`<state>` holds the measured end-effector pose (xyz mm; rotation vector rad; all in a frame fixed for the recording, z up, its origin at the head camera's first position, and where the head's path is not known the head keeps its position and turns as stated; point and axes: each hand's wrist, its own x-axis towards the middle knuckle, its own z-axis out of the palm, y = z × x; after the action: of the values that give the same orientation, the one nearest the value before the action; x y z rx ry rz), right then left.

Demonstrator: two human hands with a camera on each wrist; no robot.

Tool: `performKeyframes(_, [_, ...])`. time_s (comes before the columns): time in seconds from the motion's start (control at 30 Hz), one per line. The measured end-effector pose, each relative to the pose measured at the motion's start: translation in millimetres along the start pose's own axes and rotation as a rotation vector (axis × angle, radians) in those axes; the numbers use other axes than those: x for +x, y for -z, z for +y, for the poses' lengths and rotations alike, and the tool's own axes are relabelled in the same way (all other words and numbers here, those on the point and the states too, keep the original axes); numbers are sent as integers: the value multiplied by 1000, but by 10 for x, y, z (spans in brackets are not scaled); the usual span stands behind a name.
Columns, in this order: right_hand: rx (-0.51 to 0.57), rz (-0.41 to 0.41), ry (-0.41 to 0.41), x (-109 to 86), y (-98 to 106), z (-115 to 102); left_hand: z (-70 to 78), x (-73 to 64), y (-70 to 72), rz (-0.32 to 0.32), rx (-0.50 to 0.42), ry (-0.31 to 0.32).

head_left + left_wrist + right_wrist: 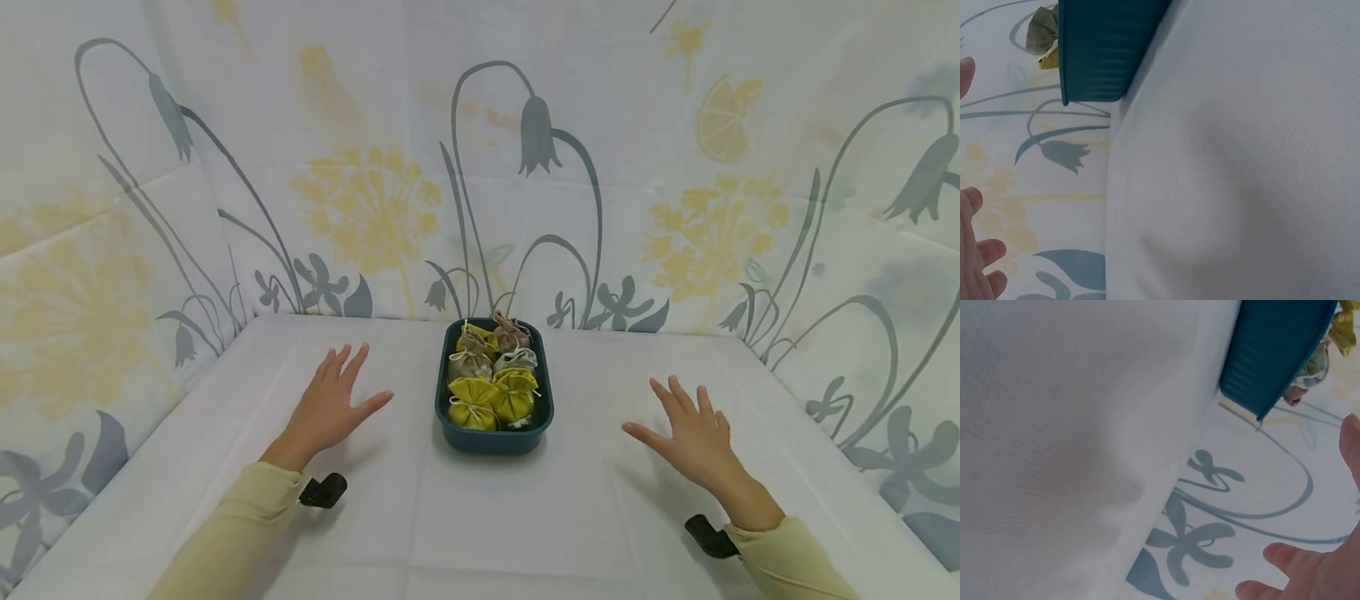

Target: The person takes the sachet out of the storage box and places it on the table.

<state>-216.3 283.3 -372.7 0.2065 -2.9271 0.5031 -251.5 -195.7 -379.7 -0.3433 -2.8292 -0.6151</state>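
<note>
A teal plastic basket stands at the middle of the table, packed with several small drawstring pouches. Two yellow-green pouches sit at its near end. Behind them are a beige pouch and a pale grey one; a pinkish-brown pouch and another yellow one fill the far end. To the basket's left, my left hand hovers over the table with fingers spread, holding nothing. On the other side my right hand is likewise spread and free of any object, apart from the basket.
White cloth covers the table. A curtain printed with grey flowers and yellow blossoms rises along the back and both sides. Each wrist carries a small black camera, one by the left sleeve and one by the right sleeve.
</note>
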Motion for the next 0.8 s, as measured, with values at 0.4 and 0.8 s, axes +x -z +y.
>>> performKeyframes(0.4, [30, 9, 19, 76, -28, -153, 145, 173, -79, -28, -123, 19])
performKeyframes(0.8, [95, -11, 31, 154, -84, -277, 300, 312, -137, -25, -278, -5])
